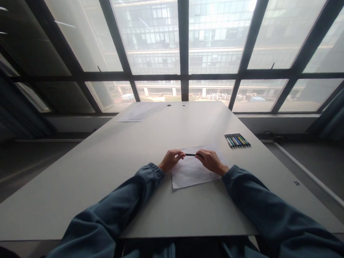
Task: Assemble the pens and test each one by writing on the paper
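Between my two hands a slim dark pen [190, 155] lies level, above a white sheet of paper [191, 175]. My left hand [171, 160] pinches the pen's left end with thumb and fingers. Its right end is in the closed fingers of my right hand [212, 161], which hide that part. Both hands are over the upper half of the sheet. To the right, a neat row of pens [237, 140] with differently coloured barrels lies side by side on the white table [143, 143].
More paper [137, 111] lies at the table's far left. Near the far edge is a small dark round thing [169, 105]. A small dark mark [296, 183] shows at the right edge. Large framed windows [183, 84] stand behind the table.
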{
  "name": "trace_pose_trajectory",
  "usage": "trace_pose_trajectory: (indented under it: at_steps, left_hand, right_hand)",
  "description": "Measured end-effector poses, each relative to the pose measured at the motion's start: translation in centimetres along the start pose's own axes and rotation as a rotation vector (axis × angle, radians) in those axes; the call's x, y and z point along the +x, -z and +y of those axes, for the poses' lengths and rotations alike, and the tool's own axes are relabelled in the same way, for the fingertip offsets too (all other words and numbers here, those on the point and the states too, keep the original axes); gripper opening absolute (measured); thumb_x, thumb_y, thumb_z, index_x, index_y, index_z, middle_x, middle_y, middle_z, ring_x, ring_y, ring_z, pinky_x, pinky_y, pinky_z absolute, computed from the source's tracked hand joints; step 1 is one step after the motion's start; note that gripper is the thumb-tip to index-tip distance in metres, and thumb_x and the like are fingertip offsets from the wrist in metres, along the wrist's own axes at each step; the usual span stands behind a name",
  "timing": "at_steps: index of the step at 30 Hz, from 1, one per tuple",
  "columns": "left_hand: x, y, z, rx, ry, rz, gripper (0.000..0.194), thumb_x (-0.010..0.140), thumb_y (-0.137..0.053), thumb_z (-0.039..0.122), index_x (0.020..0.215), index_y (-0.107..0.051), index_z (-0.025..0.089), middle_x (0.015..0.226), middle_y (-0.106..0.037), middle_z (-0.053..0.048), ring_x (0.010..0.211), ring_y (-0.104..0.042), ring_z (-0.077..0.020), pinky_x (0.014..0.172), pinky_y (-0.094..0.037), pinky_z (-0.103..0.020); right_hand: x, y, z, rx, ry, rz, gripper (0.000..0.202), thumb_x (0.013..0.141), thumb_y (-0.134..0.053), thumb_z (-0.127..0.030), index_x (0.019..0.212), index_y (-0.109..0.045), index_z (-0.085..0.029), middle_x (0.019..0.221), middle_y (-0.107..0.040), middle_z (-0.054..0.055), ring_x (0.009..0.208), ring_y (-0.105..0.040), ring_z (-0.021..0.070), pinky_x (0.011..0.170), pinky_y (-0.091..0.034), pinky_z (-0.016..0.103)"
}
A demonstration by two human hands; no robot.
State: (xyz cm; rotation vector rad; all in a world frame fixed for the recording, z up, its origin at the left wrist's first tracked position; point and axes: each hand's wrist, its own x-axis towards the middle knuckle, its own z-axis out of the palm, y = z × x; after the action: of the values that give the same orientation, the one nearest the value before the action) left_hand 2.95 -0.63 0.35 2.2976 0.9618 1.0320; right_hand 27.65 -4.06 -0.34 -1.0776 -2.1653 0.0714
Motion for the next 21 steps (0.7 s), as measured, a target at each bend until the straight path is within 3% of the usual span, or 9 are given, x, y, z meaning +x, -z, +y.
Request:
trace_pose_trajectory:
  at_steps: [3, 6, 12, 17, 21]
  left_hand:
    - [0.0, 0.1, 0.1, 0.024, -0.055, 0.025, 0.032, 0.093, -0.059, 0.039, 0.075, -0.072, 0.017, 0.075, -0.072, -0.004, 0.071, -0.064, -0.0158, 0.070, -0.049, -0.027]
    - [0.0, 0.0, 0.1, 0.041, -0.072, 0.079, 0.025, 0.091, -0.062, 0.038, 0.080, -0.074, 0.018, 0.075, -0.072, -0.004, 0.070, -0.063, -0.0159, 0.070, -0.049, -0.028]
    - [-0.1, 0.0, 0.2, 0.052, -0.080, 0.110, 0.028, 0.089, -0.064, 0.042, 0.083, -0.073, 0.017, 0.074, -0.070, -0.005, 0.067, -0.061, -0.0153, 0.070, -0.050, -0.029]
    - [-0.3, 0.0, 0.0, -0.014, -0.058, 0.010, 0.038, 0.094, -0.055, 0.047, 0.079, -0.073, 0.017, 0.077, -0.072, -0.005, 0.072, -0.064, -0.0158, 0.069, -0.049, -0.028]
    - [-0.3, -0.1, -0.2, -0.100, -0.032, 0.040, 0.052, 0.100, -0.037, 0.050, 0.094, -0.074, 0.014, 0.074, -0.072, -0.006, 0.071, -0.066, -0.0160, 0.074, -0.050, -0.029]
  right_hand:
    - [0.2, -0.1, 0.1, 0.013, -0.002, 0.030, 0.023, 0.097, -0.054, -0.038, 0.090, -0.067, -0.021, 0.082, -0.071, 0.007, 0.072, -0.061, 0.0181, 0.074, -0.041, 0.030]
    - [0.4, -0.2, 0.3, 0.161, -0.127, 0.116, 0.025, 0.090, -0.063, -0.045, 0.087, -0.067, -0.020, 0.072, -0.067, 0.004, 0.064, -0.057, 0.0164, 0.067, -0.041, 0.029]
    - [1.0, -0.4, 0.1, 0.980, -0.510, 0.265, 0.036, 0.079, -0.072, -0.053, 0.088, -0.065, -0.018, 0.061, -0.058, -0.002, 0.056, -0.050, 0.0127, 0.054, -0.039, 0.026]
    - [1.2, -0.4, -0.6, 1.347, -0.599, 0.152, 0.035, 0.078, -0.072, -0.051, 0.091, -0.064, -0.020, 0.072, -0.058, 0.000, 0.068, -0.056, 0.0144, 0.062, -0.046, 0.028]
    - [1.3, -0.3, -0.2, 1.473, -0.643, 0.264, 0.032, 0.081, -0.069, -0.052, 0.085, -0.057, -0.022, 0.091, -0.065, 0.004, 0.088, -0.063, 0.0199, 0.077, -0.052, 0.036]
